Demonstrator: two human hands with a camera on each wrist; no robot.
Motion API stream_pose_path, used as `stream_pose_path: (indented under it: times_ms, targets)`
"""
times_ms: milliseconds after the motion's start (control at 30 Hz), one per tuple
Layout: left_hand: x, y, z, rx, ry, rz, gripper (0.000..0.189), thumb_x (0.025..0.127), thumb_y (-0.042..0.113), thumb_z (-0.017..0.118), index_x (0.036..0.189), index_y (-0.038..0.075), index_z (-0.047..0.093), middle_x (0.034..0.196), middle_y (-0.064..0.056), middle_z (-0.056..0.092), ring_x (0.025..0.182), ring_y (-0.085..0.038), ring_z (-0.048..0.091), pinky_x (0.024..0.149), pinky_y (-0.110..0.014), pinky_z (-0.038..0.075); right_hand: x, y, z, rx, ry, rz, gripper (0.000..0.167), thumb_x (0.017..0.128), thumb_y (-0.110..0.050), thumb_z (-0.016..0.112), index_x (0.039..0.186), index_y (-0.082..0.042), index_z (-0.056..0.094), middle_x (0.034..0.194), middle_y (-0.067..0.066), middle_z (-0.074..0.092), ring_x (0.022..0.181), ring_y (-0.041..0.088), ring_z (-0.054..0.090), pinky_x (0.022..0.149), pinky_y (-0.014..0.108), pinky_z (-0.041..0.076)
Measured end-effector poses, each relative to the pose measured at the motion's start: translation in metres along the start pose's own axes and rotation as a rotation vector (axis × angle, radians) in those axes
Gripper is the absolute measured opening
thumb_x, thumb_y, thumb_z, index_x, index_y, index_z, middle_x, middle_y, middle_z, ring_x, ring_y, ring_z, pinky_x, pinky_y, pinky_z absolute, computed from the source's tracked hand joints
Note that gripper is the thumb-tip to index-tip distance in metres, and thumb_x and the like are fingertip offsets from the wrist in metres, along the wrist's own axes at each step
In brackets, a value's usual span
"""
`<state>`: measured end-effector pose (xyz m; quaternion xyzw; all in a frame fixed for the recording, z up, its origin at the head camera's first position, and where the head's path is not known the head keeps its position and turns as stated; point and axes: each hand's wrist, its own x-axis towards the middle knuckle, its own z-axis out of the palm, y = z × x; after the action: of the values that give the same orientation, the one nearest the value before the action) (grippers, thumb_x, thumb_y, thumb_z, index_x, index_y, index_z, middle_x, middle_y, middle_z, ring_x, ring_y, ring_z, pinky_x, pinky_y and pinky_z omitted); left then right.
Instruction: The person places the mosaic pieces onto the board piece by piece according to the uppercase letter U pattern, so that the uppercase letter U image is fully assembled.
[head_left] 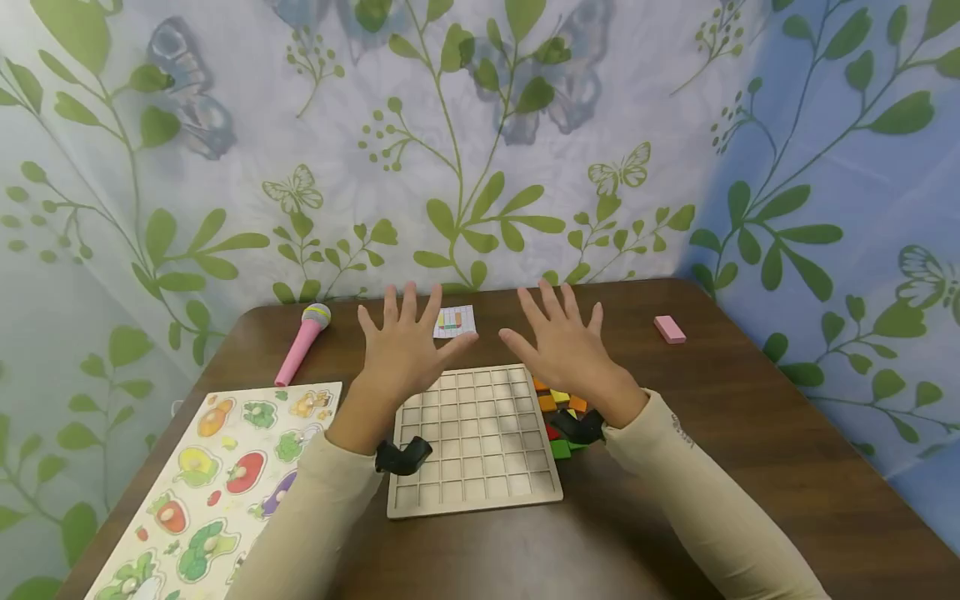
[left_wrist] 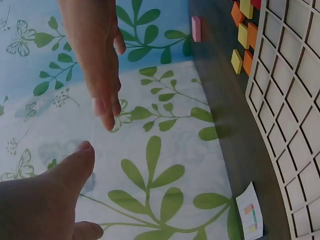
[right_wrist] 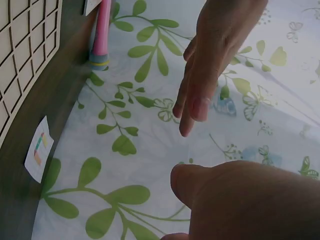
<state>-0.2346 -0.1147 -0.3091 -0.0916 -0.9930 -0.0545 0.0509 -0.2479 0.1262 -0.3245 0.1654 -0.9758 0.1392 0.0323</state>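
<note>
Both hands hover over the table with fingers spread and nothing held. In the head view my left hand (head_left: 402, 350) is above the upper left part of a wooden grid board (head_left: 471, 442). My right hand (head_left: 567, 354) is above the board's upper right corner. Colored blocks (head_left: 547, 403) in orange, yellow, red and green lie along the board's right side, partly hidden by the right wrist. Behind the board, between the hands, lies a small paper card (head_left: 454, 322) with a colored pattern on a grid.
A vegetable puzzle board (head_left: 225, 467) lies at the left, partly under the left sleeve. Beyond it is a pink toy microphone (head_left: 303, 343). A pink block (head_left: 670, 329) sits at the back right of the brown table (head_left: 720, 433). A leaf-patterned curtain (head_left: 337, 150) hangs behind.
</note>
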Motion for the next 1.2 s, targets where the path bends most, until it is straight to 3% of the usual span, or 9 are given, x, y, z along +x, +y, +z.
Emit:
stream_pose_path:
  times_ms: [167,300,433,500,600,733,933,1200]
  targets:
    - [-0.019,-0.019,-0.002,-0.001,0.084,0.057,0.091,0.098,0.073,0.041,0.166,0.021,0.012,0.169,-0.019,0.012,0.155,-0.041,0.000,0.114,-0.072,-0.002,-0.005,0.009,-0.003,0.010,0.057,-0.037,0.081,0.103,-0.069,0.031,0.166,-0.024,0.007,0.171,0.012,-0.002,0.154,0.041,-0.008,0.111,0.075,-0.005]
    - [-0.050,-0.037,-0.002,-0.019,0.209,0.139,0.079,0.099,0.057,0.059,0.161,0.015,0.034,0.160,-0.020,0.036,0.152,-0.042,0.019,0.115,-0.071,0.004,-0.011,0.026,-0.002,0.064,0.148,-0.129,0.076,0.104,-0.053,0.052,0.164,-0.017,0.023,0.170,0.015,0.011,0.154,0.042,0.002,0.114,0.072,0.007]
    - [-0.078,-0.055,0.000,-0.078,0.335,0.216,0.063,0.095,0.038,0.072,0.148,0.011,0.055,0.135,-0.016,0.064,0.136,-0.041,0.047,0.114,-0.066,0.022,-0.015,0.046,0.002,0.145,0.260,-0.198,0.062,0.099,-0.029,0.071,0.153,-0.008,0.048,0.161,0.019,0.033,0.149,0.042,0.025,0.112,0.065,0.028]
    - [-0.089,-0.063,0.004,-0.134,0.354,0.235,0.055,0.093,0.031,0.075,0.142,0.011,0.062,0.121,-0.013,0.070,0.121,-0.038,0.058,0.107,-0.060,0.036,-0.015,0.055,0.005,0.191,0.287,-0.204,0.053,0.097,-0.022,0.074,0.145,-0.007,0.058,0.153,0.018,0.045,0.141,0.039,0.041,0.107,0.061,0.038]
    - [-0.102,-0.071,0.014,-0.246,0.325,0.225,0.044,0.093,0.025,0.077,0.135,0.013,0.068,0.101,-0.003,0.070,0.094,-0.025,0.063,0.086,-0.046,0.049,-0.013,0.068,0.014,0.248,0.287,-0.195,0.041,0.096,-0.019,0.075,0.135,-0.008,0.067,0.135,0.013,0.059,0.119,0.033,0.058,0.095,0.054,0.048]
    - [-0.115,-0.076,0.028,-0.353,0.278,0.206,0.035,0.091,0.020,0.080,0.125,0.015,0.074,0.082,0.009,0.058,0.071,-0.010,0.050,0.065,-0.031,0.044,-0.011,0.088,0.033,0.292,0.239,-0.171,0.031,0.094,-0.017,0.076,0.125,-0.010,0.074,0.106,0.006,0.066,0.089,0.024,0.061,0.079,0.044,0.054]
    - [-0.119,-0.075,0.041,-0.427,0.245,0.204,0.033,0.088,0.019,0.083,0.120,0.018,0.077,0.068,0.010,0.042,0.061,-0.006,0.038,0.058,-0.026,0.036,-0.007,0.120,0.061,0.344,0.172,-0.106,0.026,0.096,-0.021,0.075,0.119,-0.010,0.077,0.085,0.000,0.064,0.071,0.020,0.051,0.063,0.033,0.045]
    - [-0.127,-0.078,0.063,-0.455,0.085,0.057,0.042,0.090,0.031,0.081,0.130,0.025,0.073,0.056,0.014,0.022,0.053,-0.002,0.017,0.049,-0.023,0.024,-0.001,0.143,0.084,0.473,0.093,-0.033,0.024,0.097,-0.034,0.073,0.114,-0.019,0.079,0.065,0.003,0.054,0.058,0.022,0.045,0.054,0.031,0.036]
